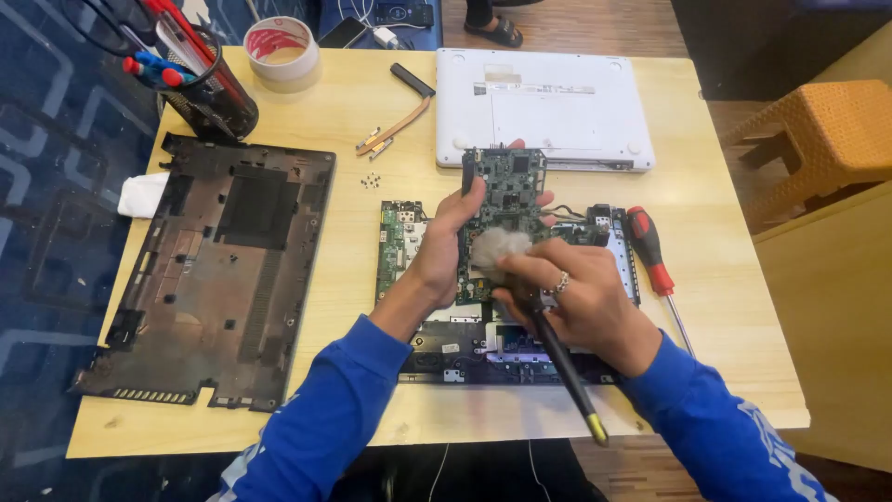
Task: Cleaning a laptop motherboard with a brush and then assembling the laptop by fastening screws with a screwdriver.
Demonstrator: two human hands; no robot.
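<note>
Here the left hand (pixel 444 246) pinches the green circuit board (pixel 506 200) upright over the opened laptop chassis (pixel 483 349); right hand (pixel 581 302), closed on a brush (pixel 548 335), dusts it. Better w/ light strokes, board held by edges.

One view only: head-worn camera, set above the wooden table (pixel 279 409) and tilted steeply down and forward. Range is close: both blue sleeves enter from the bottom edge, with the left hand (pixel 444 249) and right hand (pixel 576 302) near frame centre. Table fills most of the frame; near edge low, far edge near the top. Blue patterned floor at left, a woven stool (pixel 827 130) at upper right. No second view to share.
</note>
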